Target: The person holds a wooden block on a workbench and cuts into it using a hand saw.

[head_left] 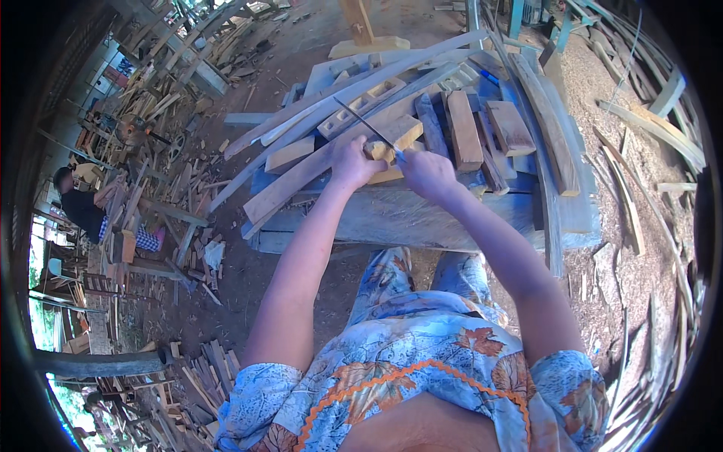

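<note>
My left hand (358, 163) is closed on a pale, carved wooden block (407, 132) lying on the workbench (361, 218). In my right hand (429, 173) is the handle of a long, thin, dark file (363, 120), fingers wrapped round it. The file points up and to the left and crosses over the block between my hands. Its contact with the wood is hard to make out. Beside my left hand a long plank (290, 181) slants across the bench. To the right of my hands stand a brown wooden block (464, 132) and a shorter block (510, 128).
A wooden piece with square holes (361, 107) lies beyond my hands. Long boards (548, 124) overhang the bench's right side. Wood scraps (177, 128) litter the ground at left, where another person (83, 207) sits. Shavings and strips (625, 196) cover the ground at right.
</note>
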Action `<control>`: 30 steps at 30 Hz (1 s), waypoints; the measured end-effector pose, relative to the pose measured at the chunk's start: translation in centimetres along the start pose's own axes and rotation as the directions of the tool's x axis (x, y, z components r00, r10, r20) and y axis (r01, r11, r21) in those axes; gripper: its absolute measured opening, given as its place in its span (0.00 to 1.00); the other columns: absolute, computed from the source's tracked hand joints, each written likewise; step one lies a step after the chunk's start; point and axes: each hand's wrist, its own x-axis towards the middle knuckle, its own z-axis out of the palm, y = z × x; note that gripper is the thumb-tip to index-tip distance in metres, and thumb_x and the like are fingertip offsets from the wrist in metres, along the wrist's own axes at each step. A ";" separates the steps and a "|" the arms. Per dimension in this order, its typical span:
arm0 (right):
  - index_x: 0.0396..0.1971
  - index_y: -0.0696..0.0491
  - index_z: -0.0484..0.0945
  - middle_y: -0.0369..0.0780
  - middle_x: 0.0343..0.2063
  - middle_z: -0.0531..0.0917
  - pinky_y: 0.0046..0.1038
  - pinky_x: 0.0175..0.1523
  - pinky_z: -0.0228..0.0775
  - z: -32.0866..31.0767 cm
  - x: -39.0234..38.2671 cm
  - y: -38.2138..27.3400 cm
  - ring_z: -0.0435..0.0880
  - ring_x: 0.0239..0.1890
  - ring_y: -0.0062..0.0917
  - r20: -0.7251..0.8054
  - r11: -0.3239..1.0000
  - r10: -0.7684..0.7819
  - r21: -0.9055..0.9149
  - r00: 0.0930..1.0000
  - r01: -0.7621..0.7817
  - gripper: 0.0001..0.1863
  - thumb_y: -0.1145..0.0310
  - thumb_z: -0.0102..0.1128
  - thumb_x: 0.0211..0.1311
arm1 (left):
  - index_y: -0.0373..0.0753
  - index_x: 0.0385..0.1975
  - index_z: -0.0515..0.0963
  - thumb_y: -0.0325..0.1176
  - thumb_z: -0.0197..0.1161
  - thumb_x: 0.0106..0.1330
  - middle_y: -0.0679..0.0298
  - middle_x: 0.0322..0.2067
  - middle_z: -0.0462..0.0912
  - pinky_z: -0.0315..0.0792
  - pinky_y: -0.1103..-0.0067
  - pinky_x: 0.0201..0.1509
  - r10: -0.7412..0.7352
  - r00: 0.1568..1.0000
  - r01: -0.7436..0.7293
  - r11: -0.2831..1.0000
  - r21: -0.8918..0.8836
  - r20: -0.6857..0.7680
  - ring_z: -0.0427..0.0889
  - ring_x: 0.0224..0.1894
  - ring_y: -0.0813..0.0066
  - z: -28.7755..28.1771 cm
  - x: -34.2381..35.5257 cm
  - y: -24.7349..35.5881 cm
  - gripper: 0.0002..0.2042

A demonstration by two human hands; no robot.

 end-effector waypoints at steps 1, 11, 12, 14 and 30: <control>0.32 0.54 0.78 0.47 0.27 0.82 0.40 0.38 0.73 0.1 0.1 -0.5 0.82 0.31 0.41 -0.001 1.000 -0.001 0.000 1.000 0.001 0.12 0.60 0.52 0.60 | 0.33 0.34 0.73 0.43 0.71 0.36 0.51 0.30 0.81 0.73 0.70 0.42 0.000 1.000 0.000 1.000 0.001 -0.001 0.81 0.36 0.58 -0.2 -0.1 0.1 0.26; 0.41 0.52 0.70 0.48 0.21 0.80 0.43 0.34 0.71 -0.7 -11.6 2.8 0.81 0.27 0.43 0.117 0.993 0.118 -0.027 0.986 -0.116 0.13 0.65 0.51 0.58 | 0.29 0.45 0.73 0.43 0.71 0.36 0.48 0.34 0.81 0.73 0.71 0.47 0.041 0.995 -0.039 0.999 0.024 -0.094 0.81 0.40 0.56 0.3 -0.3 -1.3 0.34; 0.40 0.53 0.70 0.48 0.21 0.80 0.43 0.34 0.72 -0.9 -11.9 2.9 0.81 0.28 0.43 0.112 0.994 0.107 -0.020 0.988 -0.105 0.12 0.65 0.51 0.58 | 0.29 0.45 0.73 0.43 0.71 0.36 0.48 0.34 0.81 0.72 0.71 0.47 0.099 0.983 -0.087 0.993 0.081 -0.155 0.81 0.40 0.56 0.4 -0.3 -1.4 0.34; 0.39 0.53 0.70 0.48 0.21 0.80 0.43 0.34 0.72 -1.0 -11.4 3.0 0.81 0.28 0.43 0.100 0.994 0.106 -0.011 0.989 -0.105 0.11 0.66 0.51 0.57 | 0.29 0.44 0.73 0.43 0.71 0.36 0.49 0.33 0.81 0.73 0.71 0.46 0.043 0.997 -0.041 0.999 0.036 -0.068 0.81 0.40 0.57 -0.1 -0.1 -0.8 0.33; 0.32 0.53 0.70 0.46 0.18 0.80 0.43 0.30 0.72 0.8 -9.5 2.9 0.81 0.24 0.41 0.013 0.998 0.054 -0.023 0.998 -0.053 0.08 0.64 0.50 0.59 | 0.33 0.32 0.74 0.42 0.71 0.36 0.52 0.29 0.81 0.73 0.72 0.41 0.040 0.994 -0.044 0.998 -0.044 -0.097 0.81 0.34 0.60 -0.1 -0.5 -0.7 0.25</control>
